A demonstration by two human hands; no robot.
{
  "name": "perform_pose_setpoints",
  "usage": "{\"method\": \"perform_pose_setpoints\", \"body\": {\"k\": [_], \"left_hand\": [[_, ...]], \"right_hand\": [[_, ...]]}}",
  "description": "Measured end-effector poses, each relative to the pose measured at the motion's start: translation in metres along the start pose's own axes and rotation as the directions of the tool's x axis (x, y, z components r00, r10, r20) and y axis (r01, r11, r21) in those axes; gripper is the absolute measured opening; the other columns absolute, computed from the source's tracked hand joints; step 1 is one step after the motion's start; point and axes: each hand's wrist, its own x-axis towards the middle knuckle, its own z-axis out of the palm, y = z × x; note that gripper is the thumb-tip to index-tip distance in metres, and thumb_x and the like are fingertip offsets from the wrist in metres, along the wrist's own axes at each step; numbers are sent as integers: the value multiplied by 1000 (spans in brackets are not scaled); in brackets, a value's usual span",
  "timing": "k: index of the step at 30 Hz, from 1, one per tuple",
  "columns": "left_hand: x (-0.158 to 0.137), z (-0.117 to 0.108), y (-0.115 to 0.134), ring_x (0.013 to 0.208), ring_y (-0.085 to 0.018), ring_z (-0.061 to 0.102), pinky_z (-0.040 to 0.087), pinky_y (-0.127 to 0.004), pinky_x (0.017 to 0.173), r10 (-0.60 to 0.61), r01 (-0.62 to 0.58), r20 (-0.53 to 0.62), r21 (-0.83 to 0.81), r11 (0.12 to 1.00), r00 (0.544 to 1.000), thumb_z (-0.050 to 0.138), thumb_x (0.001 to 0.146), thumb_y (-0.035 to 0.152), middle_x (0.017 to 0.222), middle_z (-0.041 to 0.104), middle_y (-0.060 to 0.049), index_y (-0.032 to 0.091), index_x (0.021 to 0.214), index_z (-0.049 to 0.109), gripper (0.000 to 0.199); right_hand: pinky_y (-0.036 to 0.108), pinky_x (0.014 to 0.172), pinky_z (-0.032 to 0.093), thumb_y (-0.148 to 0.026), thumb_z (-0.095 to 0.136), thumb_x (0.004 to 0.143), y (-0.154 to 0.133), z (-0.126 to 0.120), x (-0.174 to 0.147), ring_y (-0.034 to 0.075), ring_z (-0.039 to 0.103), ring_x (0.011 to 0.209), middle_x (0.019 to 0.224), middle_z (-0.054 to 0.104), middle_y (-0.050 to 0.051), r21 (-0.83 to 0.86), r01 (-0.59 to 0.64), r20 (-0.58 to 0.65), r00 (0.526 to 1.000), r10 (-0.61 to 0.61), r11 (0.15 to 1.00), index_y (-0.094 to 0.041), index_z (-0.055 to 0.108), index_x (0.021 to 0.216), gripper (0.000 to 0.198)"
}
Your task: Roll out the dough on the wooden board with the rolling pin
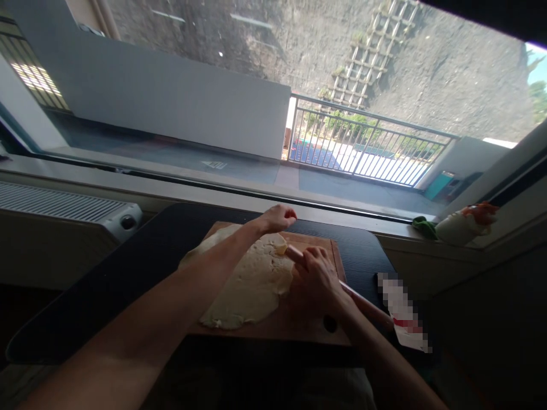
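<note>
A wide, flat sheet of pale dough (245, 287) lies on a wooden board (305, 327), its surface uneven with small lumps. My right hand (320, 273) is wrapped round a wooden rolling pin (367, 307), which slants across the board's right side. The pin's far end touches or sits just over the dough's upper right edge; I cannot tell which. Over the far edge of the board, my left hand (278, 218) is held with its fingers curled in. Whatever it may hold is hidden. My left forearm crosses above the dough and covers part of it.
The board rests on a dark table (132, 279) against a window sill (205, 191). A blurred-out packet (404, 313) lies at the table's right edge. On the sill stand a pale pot (459, 226) and a green cloth-like item (424, 227). A white radiator (68, 208) is at left.
</note>
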Motion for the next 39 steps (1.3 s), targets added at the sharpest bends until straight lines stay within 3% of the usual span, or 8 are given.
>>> {"method": "perform_pose_setpoints", "body": {"k": [5,10,12,16,23,30,36,39], "left_hand": [[-86,24,-27,91,-19,61,45,-32,86,-124,107,-524,-63,992,843,43,85,27,94,68,-5,18,88,66,25],[-164,66,-35,94,-21,59,34,-46,100,4,47,-485,93,995,874,48,84,23,94,66,-3,23,87,66,18],[-178,73,-34,99,-22,58,28,-50,104,23,41,-483,120,992,875,47,85,22,103,65,-3,24,95,66,21],[-185,73,-29,104,-22,56,24,-53,107,37,35,-480,139,990,877,45,87,19,110,64,-5,24,104,64,25],[-186,70,-26,106,-22,56,22,-52,108,5,64,-472,129,990,881,44,88,18,111,64,-5,25,103,64,26],[-182,83,-35,105,-22,56,20,-52,109,20,57,-516,134,989,856,45,86,21,111,64,-4,26,103,64,25],[-182,85,-36,105,-22,56,18,-52,110,13,65,-522,130,989,853,46,87,22,111,64,-4,25,102,64,24],[-182,83,-35,104,-21,56,16,-52,110,15,58,-513,125,990,858,45,87,22,111,64,-4,25,103,63,24]], "right_hand": [[37,102,31,-47,43,92,8,9,44,24,36,124,130,48,9,-32,43,56,998,-42,999,-20,64,104,37],[47,105,25,-50,26,95,6,19,69,28,26,134,142,38,13,-97,-218,53,973,224,971,-18,51,126,51],[48,106,23,-49,22,96,-2,21,54,28,23,136,144,35,12,-98,-188,126,972,200,977,-18,47,131,53],[44,111,14,-51,25,95,-17,24,23,25,13,140,148,32,8,-92,-11,141,990,24,996,-19,32,142,58],[53,106,24,-51,20,95,4,15,76,31,21,138,146,34,16,-69,-284,180,939,292,956,-15,47,131,57],[43,114,15,-36,33,94,-38,23,-33,23,9,143,154,19,12,-73,131,164,979,-117,989,-10,23,147,60],[48,112,17,-47,20,97,-11,17,34,27,10,142,152,21,16,-117,-194,178,961,212,974,-6,33,142,63],[45,112,18,-41,28,96,-15,16,23,26,11,142,151,25,16,-83,-83,187,978,97,993,-6,31,143,59]]}}
